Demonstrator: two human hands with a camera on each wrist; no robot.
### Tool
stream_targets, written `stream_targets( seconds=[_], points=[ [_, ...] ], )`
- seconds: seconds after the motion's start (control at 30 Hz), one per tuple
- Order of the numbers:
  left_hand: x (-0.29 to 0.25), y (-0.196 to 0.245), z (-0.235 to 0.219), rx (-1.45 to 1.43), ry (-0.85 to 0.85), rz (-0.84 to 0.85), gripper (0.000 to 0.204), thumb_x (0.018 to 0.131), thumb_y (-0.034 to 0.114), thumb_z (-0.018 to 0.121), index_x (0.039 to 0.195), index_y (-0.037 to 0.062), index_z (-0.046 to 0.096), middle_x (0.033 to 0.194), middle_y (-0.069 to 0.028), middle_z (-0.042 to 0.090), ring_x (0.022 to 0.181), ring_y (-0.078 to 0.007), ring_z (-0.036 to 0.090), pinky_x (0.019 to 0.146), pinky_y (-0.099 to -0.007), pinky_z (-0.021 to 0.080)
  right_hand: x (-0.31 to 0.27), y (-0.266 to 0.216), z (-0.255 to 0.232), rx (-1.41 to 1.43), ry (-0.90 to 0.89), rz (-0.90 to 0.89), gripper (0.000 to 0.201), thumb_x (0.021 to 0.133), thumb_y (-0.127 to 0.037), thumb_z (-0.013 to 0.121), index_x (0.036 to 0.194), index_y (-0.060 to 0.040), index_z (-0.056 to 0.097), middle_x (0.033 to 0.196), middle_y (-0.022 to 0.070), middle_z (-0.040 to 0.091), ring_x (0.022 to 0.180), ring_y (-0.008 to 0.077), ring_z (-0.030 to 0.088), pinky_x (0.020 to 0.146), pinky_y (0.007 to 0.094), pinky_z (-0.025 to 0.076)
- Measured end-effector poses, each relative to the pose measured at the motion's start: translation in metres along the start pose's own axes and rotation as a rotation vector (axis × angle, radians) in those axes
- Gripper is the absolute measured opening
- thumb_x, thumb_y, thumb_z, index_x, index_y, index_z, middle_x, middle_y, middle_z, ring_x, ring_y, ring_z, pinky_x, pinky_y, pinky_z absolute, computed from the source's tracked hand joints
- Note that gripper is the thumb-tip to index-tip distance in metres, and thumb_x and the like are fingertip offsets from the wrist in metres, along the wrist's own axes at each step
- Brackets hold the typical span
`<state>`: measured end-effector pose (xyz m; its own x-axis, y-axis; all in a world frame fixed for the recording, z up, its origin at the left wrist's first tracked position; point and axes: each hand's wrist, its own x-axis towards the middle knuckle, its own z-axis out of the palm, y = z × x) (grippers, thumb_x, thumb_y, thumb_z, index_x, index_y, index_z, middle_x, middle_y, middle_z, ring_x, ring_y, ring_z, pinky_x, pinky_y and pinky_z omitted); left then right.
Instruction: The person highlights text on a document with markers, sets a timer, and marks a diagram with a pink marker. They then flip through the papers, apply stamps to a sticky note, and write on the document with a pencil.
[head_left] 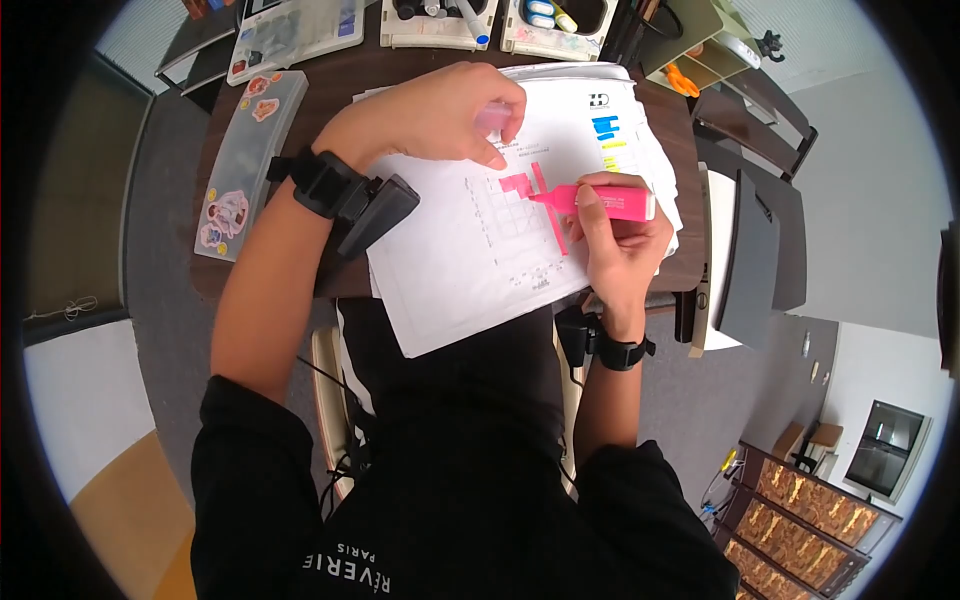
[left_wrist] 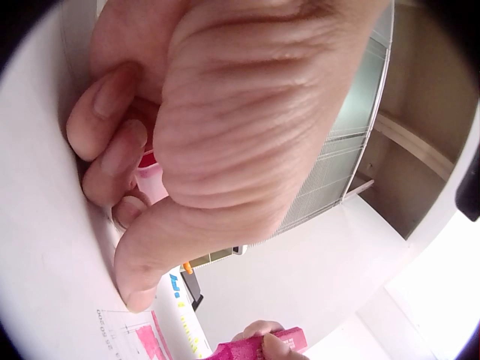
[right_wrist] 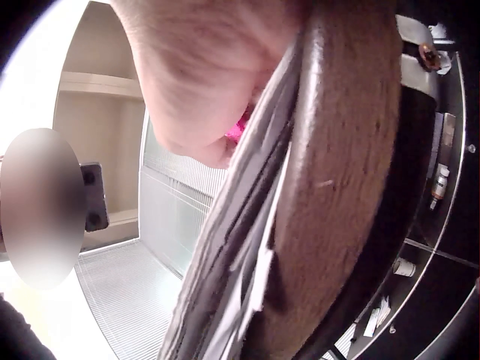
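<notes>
Brown desk (head_left: 325,90) bears trays (head_left: 432,34) of markers (head_left: 468,18) beyond the pink highlighter (head_left: 615,203)

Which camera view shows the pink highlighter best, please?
The head view: the pink highlighter shows end to end, only partly covered. The left wrist view crops one end; the right wrist view shows only a pink patch.

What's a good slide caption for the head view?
Right hand holding a pink highlighter to a partly coloured printed grid, left hand gripping a pink cap.
</notes>
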<state>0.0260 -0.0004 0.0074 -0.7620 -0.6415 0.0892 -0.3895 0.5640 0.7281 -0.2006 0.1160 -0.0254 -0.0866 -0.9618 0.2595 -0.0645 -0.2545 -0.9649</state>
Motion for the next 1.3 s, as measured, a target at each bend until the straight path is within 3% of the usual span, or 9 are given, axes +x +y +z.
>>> stream_targets(
  seconds=[0.1, 0.33, 0.5, 0.7, 0.83, 0.9, 1.03, 1.23, 1.3],
  points=[
    [0.002, -0.010, 0.008, -0.043, 0.081, 0.114, 0.028, 0.074, 0.008, 0.083, 0.084, 0.0029, 0.058, 0.070, -0.0027, 0.051, 0.066, -0.0148, 0.048, 0.062, -0.0321, 0.041, 0.000, 0.002, -0.001, -0.075, -0.012, -0.003, 0.009, 0.091, -0.002, 0.071, 0.098, 0.0026, 0.069, 0.083, 0.0033, 0.069, 0.068, 0.0044, 0.057, 0.061, 0.0205, 0.046],
    [0.000, -0.004, 0.001, 0.013, 0.003, 0.019, 0.029, 0.074, 0.008, 0.084, 0.085, 0.0029, 0.058, 0.071, -0.0028, 0.051, 0.067, -0.0148, 0.048, 0.062, -0.0325, 0.042, 0.000, 0.000, 0.001, -0.119, -0.018, 0.005, 0.010, 0.090, -0.004, 0.073, 0.097, 0.0017, 0.070, 0.083, 0.0031, 0.070, 0.071, 0.0057, 0.059, 0.066, 0.0215, 0.048],
    [0.002, -0.013, 0.009, -0.034, 0.086, 0.125, 0.028, 0.074, 0.008, 0.083, 0.084, 0.0033, 0.057, 0.066, -0.0014, 0.044, 0.062, -0.0139, 0.043, 0.058, -0.0324, 0.037, 0.001, -0.001, 0.002, -0.172, -0.022, -0.027, 0.009, 0.090, -0.005, 0.072, 0.097, 0.0013, 0.070, 0.081, 0.0038, 0.070, 0.071, 0.0061, 0.060, 0.066, 0.0216, 0.048],
    [0.001, -0.002, 0.004, 0.001, 0.027, 0.016, 0.027, 0.074, 0.008, 0.083, 0.084, 0.0039, 0.058, 0.063, -0.0006, 0.042, 0.060, -0.0130, 0.041, 0.056, -0.0324, 0.035, 0.000, -0.002, 0.004, -0.223, -0.012, -0.064, 0.008, 0.089, -0.005, 0.073, 0.095, 0.0004, 0.070, 0.075, 0.0025, 0.069, 0.066, 0.0060, 0.060, 0.062, 0.0220, 0.048],
    [0.001, 0.000, 0.002, -0.034, -0.004, -0.030, 0.028, 0.074, 0.009, 0.083, 0.084, 0.0038, 0.058, 0.064, -0.0005, 0.042, 0.061, -0.0126, 0.041, 0.056, -0.0322, 0.035, 0.001, 0.001, 0.004, -0.278, 0.015, -0.125, 0.008, 0.088, -0.006, 0.073, 0.093, 0.0000, 0.070, 0.073, 0.0027, 0.069, 0.065, 0.0054, 0.058, 0.061, 0.0215, 0.047],
    [0.001, -0.005, 0.004, 0.029, 0.035, 0.065, 0.028, 0.074, 0.009, 0.083, 0.084, 0.0038, 0.058, 0.065, -0.0005, 0.044, 0.062, -0.0126, 0.042, 0.058, -0.0320, 0.036, 0.002, 0.003, 0.004, -0.275, 0.030, -0.126, 0.008, 0.088, -0.006, 0.073, 0.093, 0.0001, 0.070, 0.073, 0.0028, 0.069, 0.064, 0.0051, 0.058, 0.060, 0.0215, 0.047],
    [0.002, -0.008, 0.006, -0.006, 0.054, 0.078, 0.028, 0.074, 0.009, 0.083, 0.084, 0.0035, 0.057, 0.067, -0.0012, 0.046, 0.063, -0.0130, 0.044, 0.059, -0.0316, 0.038, 0.001, -0.001, 0.003, -0.276, 0.058, -0.062, 0.008, 0.088, -0.006, 0.072, 0.093, 0.0001, 0.070, 0.074, 0.0029, 0.069, 0.064, 0.0046, 0.058, 0.058, 0.0217, 0.047],
    [0.001, -0.006, 0.005, -0.030, 0.022, -0.003, 0.028, 0.074, 0.009, 0.083, 0.084, 0.0030, 0.057, 0.069, -0.0018, 0.048, 0.065, -0.0135, 0.046, 0.060, -0.0315, 0.040, 0.001, 0.001, 0.005, -0.218, 0.079, -0.065, 0.007, 0.089, -0.006, 0.071, 0.092, 0.0005, 0.069, 0.074, 0.0030, 0.068, 0.064, 0.0043, 0.058, 0.058, 0.0207, 0.046],
    [0.002, -0.010, 0.008, 0.018, 0.082, 0.124, 0.028, 0.074, 0.010, 0.083, 0.084, 0.0034, 0.057, 0.068, -0.0015, 0.047, 0.064, -0.0132, 0.045, 0.060, -0.0315, 0.039, 0.001, 0.002, 0.004, -0.237, 0.077, -0.067, 0.008, 0.089, -0.006, 0.071, 0.092, 0.0007, 0.069, 0.074, 0.0028, 0.069, 0.064, 0.0043, 0.058, 0.058, 0.0206, 0.046]
  ],
)
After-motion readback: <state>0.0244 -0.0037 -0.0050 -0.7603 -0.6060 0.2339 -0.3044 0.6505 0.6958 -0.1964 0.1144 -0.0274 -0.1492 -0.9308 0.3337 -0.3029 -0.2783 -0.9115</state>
